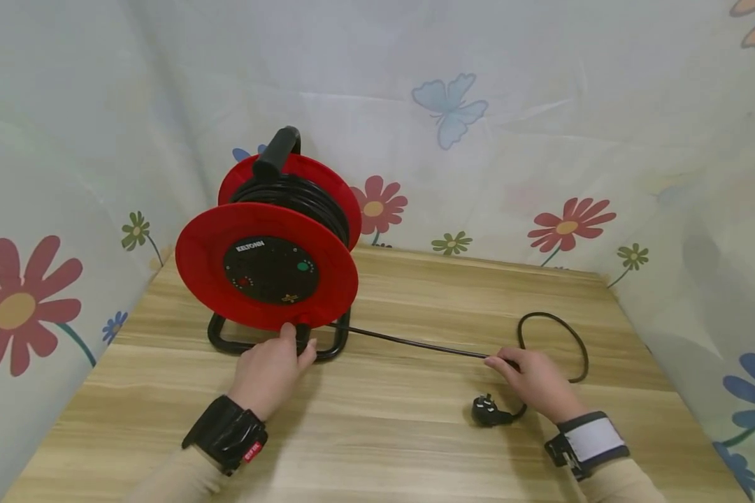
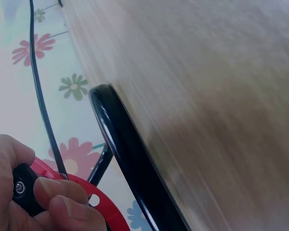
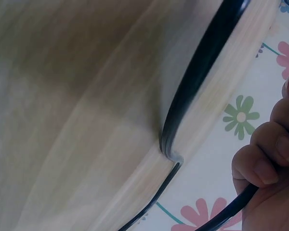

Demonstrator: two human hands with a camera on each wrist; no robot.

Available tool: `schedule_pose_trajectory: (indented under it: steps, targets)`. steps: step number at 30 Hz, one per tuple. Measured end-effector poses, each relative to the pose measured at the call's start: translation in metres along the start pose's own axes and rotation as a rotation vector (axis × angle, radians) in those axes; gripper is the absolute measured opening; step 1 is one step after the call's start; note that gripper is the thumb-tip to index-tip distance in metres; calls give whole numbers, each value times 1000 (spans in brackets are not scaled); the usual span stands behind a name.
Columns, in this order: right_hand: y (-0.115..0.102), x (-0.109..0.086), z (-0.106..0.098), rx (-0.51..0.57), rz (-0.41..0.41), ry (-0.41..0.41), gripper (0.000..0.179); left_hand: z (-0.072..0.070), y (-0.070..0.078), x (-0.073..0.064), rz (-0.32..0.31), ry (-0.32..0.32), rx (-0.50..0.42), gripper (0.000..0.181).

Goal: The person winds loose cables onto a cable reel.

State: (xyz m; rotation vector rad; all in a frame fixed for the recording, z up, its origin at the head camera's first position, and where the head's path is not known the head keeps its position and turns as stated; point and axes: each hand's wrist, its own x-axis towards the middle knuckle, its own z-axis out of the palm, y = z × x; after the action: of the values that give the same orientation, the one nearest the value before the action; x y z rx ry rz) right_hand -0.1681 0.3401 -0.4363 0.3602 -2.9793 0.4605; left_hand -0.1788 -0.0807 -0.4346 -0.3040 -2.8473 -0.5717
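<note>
A red cable reel (image 1: 195, 262) with black cable wound on its drum stands at the left of the table on a black tubular frame (image 2: 130, 149). My left hand (image 1: 267, 374) grips the black crank knob (image 2: 25, 187) low on the reel's front disc, thumb and fingers curled round it. From the reel a straight length of black cable (image 1: 409, 341) runs right to my right hand (image 1: 541, 383), whose curled fingers hold it above the table. Beyond that hand the cable loops round, and its black plug (image 1: 486, 411) lies just left of the hand, pins showing.
The wood-grain table (image 1: 384, 447) is backed and flanked by a white curtain (image 1: 352, 63) printed with flowers and a butterfly. A black carrying handle (image 1: 277, 155) tops the reel. The loose cable loop (image 1: 584, 342) spreads to the right of my right hand.
</note>
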Motion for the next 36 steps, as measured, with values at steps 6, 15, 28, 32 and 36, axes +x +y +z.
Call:
schedule_pose_trajectory:
  steps: [6,15,28,32,36]
  targets:
    - [-2,2,6,26,7,5,34,-4,-1,-1,-22,-9,-33,34]
    - [-6,5,12,59,11,16,37,-3,-15,0,-92,-109,-135,39]
    - [-17,8,19,82,-6,15,35,-9,-29,-4,-136,-170,-197,37]
    - [-17,9,20,82,-21,33,31,-10,-31,-4,-136,-164,-188,37]
    - [-17,10,20,78,-32,47,25,-12,-30,-4,-141,-165,-177,39]
